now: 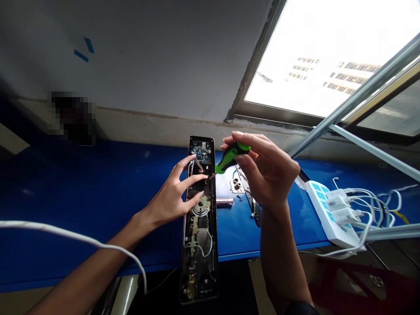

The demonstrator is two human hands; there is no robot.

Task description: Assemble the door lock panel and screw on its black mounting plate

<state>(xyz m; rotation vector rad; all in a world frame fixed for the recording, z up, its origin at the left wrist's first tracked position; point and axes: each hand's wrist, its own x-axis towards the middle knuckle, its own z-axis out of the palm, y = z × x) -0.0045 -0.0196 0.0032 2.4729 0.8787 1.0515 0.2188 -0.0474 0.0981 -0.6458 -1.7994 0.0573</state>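
A long black housing [215, 227], its inside exposed, lies lengthwise before me and juts past the table's near edge. It holds a blue circuit board [205, 156], a round metal part [201, 204], white wires and a brass fitting [190, 284]. My left hand [173, 192] rests over its upper half with fingers spread, the fingertips touching the parts inside. In my right hand [262, 168] is a green and black screwdriver [228, 158], gripped by the handle. Its shaft slants down-left into the housing, with the tip close to a left fingertip; whether it sits on a screw I cannot make out.
On the blue table [131, 175], right of the housing, lie a small metal plate [236, 185], a shiny cylinder [225, 201], tiny dark screws and a black panel [254, 205]. A white power strip [328, 214] with plugged chargers stands farther right. A white cable [82, 236] crosses my left forearm.
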